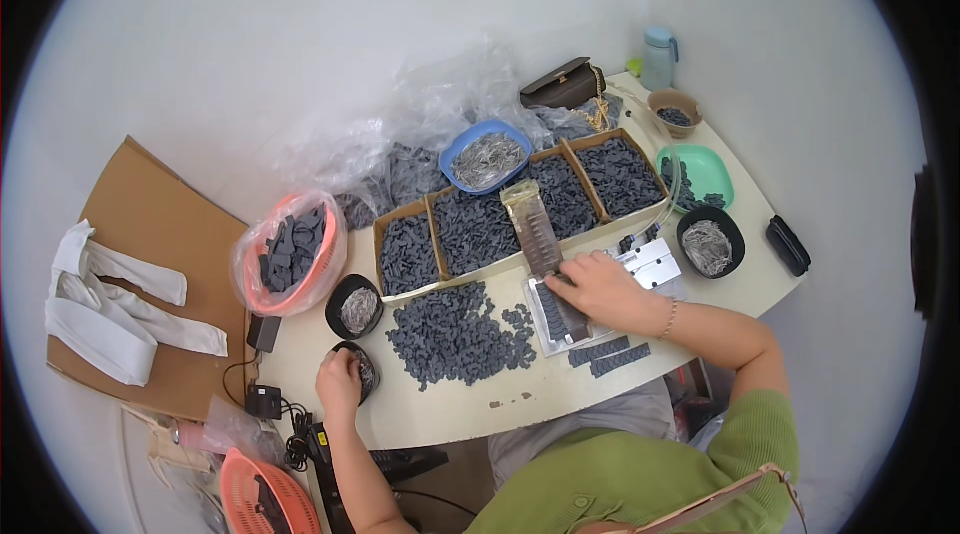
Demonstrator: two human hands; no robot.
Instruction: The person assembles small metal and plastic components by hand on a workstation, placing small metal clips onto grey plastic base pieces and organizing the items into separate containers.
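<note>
My left hand reaches into a small black bowl at the table's near left. Its fingers are bent together among thin metal pins, and what they pinch is hidden. My right hand closes around the middle of a long, brownish see-through plastic cover, whose far end leans over the parts boxes. Under that hand is a flat metal fixture with a row of dark grey pieces in it. Joined strips of dark grey pieces lie beside the fixture. A loose heap of small dark grey plastic pieces spreads between my hands.
Behind stands a divided cardboard box full of grey pieces, with a blue tray of pins on it. Black pin bowls and a green bowl flank it. A lined pink basket sits left; a bottle stands far right.
</note>
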